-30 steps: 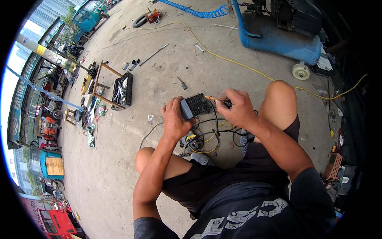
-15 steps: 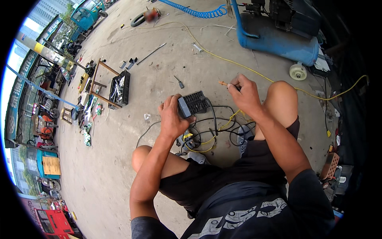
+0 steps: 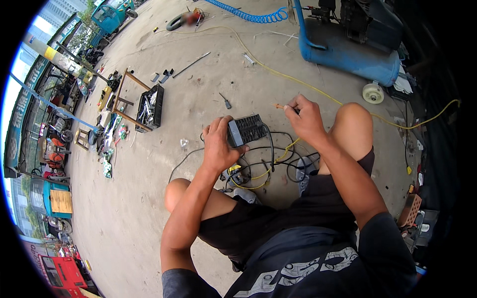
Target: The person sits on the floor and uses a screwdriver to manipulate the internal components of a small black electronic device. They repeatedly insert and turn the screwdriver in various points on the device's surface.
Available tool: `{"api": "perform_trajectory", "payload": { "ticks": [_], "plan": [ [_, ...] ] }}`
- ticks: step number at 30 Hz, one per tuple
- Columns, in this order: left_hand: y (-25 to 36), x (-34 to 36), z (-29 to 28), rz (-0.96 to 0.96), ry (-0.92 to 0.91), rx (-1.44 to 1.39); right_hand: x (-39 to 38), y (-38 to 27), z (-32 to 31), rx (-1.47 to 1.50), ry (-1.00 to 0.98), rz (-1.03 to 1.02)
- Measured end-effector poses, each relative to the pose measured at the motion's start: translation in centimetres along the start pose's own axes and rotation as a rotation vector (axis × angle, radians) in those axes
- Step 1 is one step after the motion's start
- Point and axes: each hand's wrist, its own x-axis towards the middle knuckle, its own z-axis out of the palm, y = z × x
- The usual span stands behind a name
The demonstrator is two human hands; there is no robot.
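Note:
My left hand (image 3: pixel 219 144) grips a dark box with rows of slots on its face (image 3: pixel 248 130), a thick black cable running from its right end. Up and to the right of the box, apart from it, my right hand (image 3: pixel 307 119) is closed on a slim tool with an orange tip (image 3: pixel 280 106), its handle mostly hidden. Below the box, coiled cables (image 3: pixel 292 146) lie around a yellow-and-grey object (image 3: pixel 233 171) between my shoes, too hidden to name. A screwdriver (image 3: pixel 226 102) lies on the concrete beyond the box.
A black crate of tools (image 3: pixel 156 108) and a wooden frame (image 3: pixel 119 97) stand at the left. A blue compressor (image 3: pixel 348 64) is at the upper right, with a yellow hose (image 3: pixel 323 94) crossing the ground. Parked vehicles (image 3: pixel 109 22) and clutter line the left edge; a red brick (image 3: pixel 409 209) lies at the right.
My right hand has pulled the orange-tipped tool away from the box, rightward and upward, and has stayed there over the last half second. My left hand still grips the box.

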Motion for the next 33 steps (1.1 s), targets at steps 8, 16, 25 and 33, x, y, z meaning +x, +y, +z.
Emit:
{"api": "perform_trajectory", "payload": {
  "ticks": [8, 16, 25, 33],
  "plan": [
    [-0.3, -0.1, 0.2, 0.019, -0.008, 0.002, -0.4, -1.4, 0.1, 0.232, -0.093, 0.058],
    [-0.3, 0.2, 0.4, -0.001, -0.021, 0.015, -0.9, -2.2, -0.6, 0.336, -0.292, -0.038],
    [0.0, 0.2, 0.4, -0.005, -0.006, 0.022, -1.3, -3.1, -0.4, 0.299, -0.373, -0.095],
    [0.0, 0.2, 0.4, -0.015, -0.038, 0.034, -1.4, -3.4, -0.1, 0.288, -0.386, -0.134]
  ]
}}
